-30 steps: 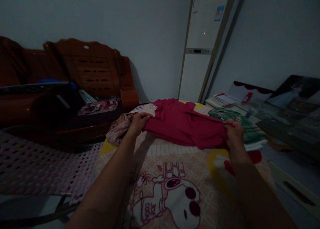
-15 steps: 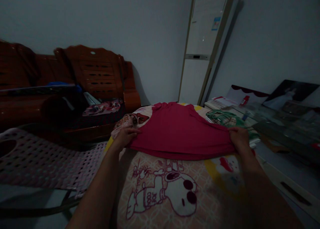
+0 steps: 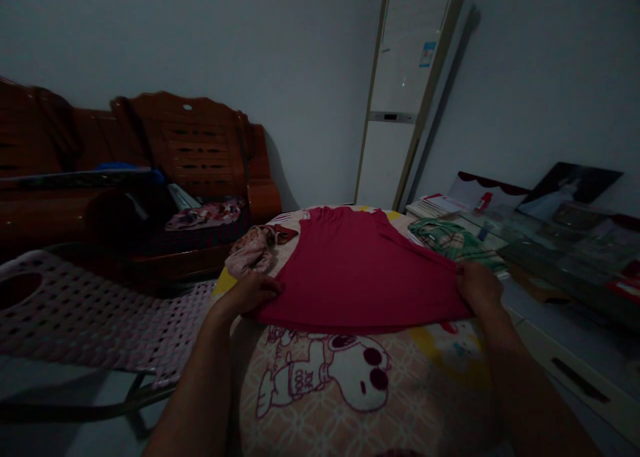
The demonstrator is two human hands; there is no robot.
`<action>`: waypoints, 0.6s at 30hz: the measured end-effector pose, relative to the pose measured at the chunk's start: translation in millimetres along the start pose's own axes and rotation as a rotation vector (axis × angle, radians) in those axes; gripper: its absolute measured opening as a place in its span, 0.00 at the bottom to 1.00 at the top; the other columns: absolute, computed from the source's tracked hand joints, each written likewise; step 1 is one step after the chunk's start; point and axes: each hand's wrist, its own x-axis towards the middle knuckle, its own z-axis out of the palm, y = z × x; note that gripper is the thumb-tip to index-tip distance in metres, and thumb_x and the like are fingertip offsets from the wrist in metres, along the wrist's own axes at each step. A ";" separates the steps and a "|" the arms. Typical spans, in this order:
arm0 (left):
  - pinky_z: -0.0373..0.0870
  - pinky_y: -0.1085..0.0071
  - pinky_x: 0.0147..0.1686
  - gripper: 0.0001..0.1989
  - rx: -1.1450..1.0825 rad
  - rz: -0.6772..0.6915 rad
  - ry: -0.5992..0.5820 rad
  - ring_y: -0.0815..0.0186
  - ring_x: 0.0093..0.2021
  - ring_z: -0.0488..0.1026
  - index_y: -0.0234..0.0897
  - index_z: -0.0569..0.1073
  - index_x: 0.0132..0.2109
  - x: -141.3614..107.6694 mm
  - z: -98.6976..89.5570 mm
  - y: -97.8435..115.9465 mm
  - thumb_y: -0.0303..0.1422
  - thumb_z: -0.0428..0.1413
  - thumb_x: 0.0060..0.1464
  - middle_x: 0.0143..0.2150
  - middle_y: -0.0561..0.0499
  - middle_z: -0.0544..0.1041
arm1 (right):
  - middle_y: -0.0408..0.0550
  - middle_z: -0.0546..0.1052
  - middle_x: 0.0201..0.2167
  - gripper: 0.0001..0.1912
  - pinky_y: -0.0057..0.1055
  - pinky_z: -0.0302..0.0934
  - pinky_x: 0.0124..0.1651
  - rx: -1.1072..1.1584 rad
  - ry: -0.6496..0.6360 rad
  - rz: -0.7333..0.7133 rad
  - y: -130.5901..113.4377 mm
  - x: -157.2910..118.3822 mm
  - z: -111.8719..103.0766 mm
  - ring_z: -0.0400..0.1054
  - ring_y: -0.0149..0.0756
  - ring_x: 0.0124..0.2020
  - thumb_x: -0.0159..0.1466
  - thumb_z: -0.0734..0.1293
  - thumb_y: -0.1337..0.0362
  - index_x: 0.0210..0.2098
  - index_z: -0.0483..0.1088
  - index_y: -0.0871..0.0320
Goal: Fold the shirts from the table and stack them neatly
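Note:
A dark pink sleeveless top (image 3: 363, 270) lies spread over a cloth with a cartoon dog print (image 3: 320, 384), its hem towards me. At its left side edge, my left hand (image 3: 253, 292) pinches the fabric near the lower corner. Opposite, my right hand (image 3: 477, 285) grips the right side edge, so the fabric is stretched between both hands. Beyond my left hand sits a crumpled pale pink patterned cloth (image 3: 255, 249). A green plaid garment (image 3: 453, 240) lies past my right hand.
A woven chair (image 3: 105, 324) stands at the left, in front of a carved wooden sofa (image 3: 200, 147) with clothes on it. To the right is a glass-topped cabinet (image 3: 540, 260) with papers and a photo (image 3: 575, 187). A tall air conditioner (image 3: 393, 110) stands at the back.
The hem has come lower and nearer to me, covering more of the dog print, and the top lies flatter. Both hands keep their hold; the left has moved slightly down.

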 end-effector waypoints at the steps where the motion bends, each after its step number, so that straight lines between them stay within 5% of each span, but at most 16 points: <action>1: 0.72 0.68 0.39 0.02 0.027 -0.004 -0.011 0.57 0.34 0.77 0.48 0.79 0.21 0.9 -2.6 -0.1 0.37 0.63 0.33 0.24 0.52 0.80 | 0.63 0.79 0.34 0.11 0.43 0.65 0.38 -0.023 -0.001 0.011 -2.7 -2.2 -3.7 0.75 0.53 0.38 0.57 0.63 0.72 0.33 0.78 0.60; 5: 0.69 0.69 0.40 0.02 0.229 0.044 -0.135 0.57 0.37 0.77 0.47 0.80 0.23 13.2 -14.7 9.6 0.36 0.63 0.35 0.25 0.51 0.79 | 0.67 0.77 0.39 0.11 0.48 0.64 0.45 -0.019 0.142 -0.076 -24.8 -6.7 -16.9 0.72 0.56 0.44 0.61 0.63 0.70 0.38 0.77 0.63; 8: 0.68 0.70 0.39 0.04 0.359 0.102 -0.087 0.58 0.37 0.76 0.44 0.81 0.27 37.3 -14.2 26.6 0.36 0.61 0.41 0.29 0.49 0.80 | 0.66 0.76 0.42 0.13 0.49 0.62 0.51 0.116 0.197 -0.271 -57.7 -7.2 -12.5 0.71 0.56 0.47 0.62 0.63 0.68 0.43 0.76 0.64; 14: 0.68 0.69 0.42 0.11 0.417 0.093 -0.055 0.56 0.42 0.77 0.35 0.81 0.38 111.3 24.1 47.5 0.29 0.56 0.47 0.40 0.42 0.81 | 0.61 0.76 0.51 0.19 0.42 0.60 0.59 0.296 -0.074 -0.607 -131.4 -4.7 41.3 0.69 0.48 0.54 0.68 0.59 0.62 0.53 0.72 0.63; 18: 0.68 0.67 0.47 0.21 0.384 0.021 0.012 0.52 0.50 0.76 0.35 0.77 0.51 143.9 54.3 39.9 0.29 0.58 0.47 0.49 0.38 0.80 | 0.63 0.71 0.59 0.24 0.43 0.57 0.62 0.297 -0.224 -0.668 -145.7 -4.0 83.7 0.65 0.48 0.61 0.68 0.59 0.59 0.59 0.68 0.64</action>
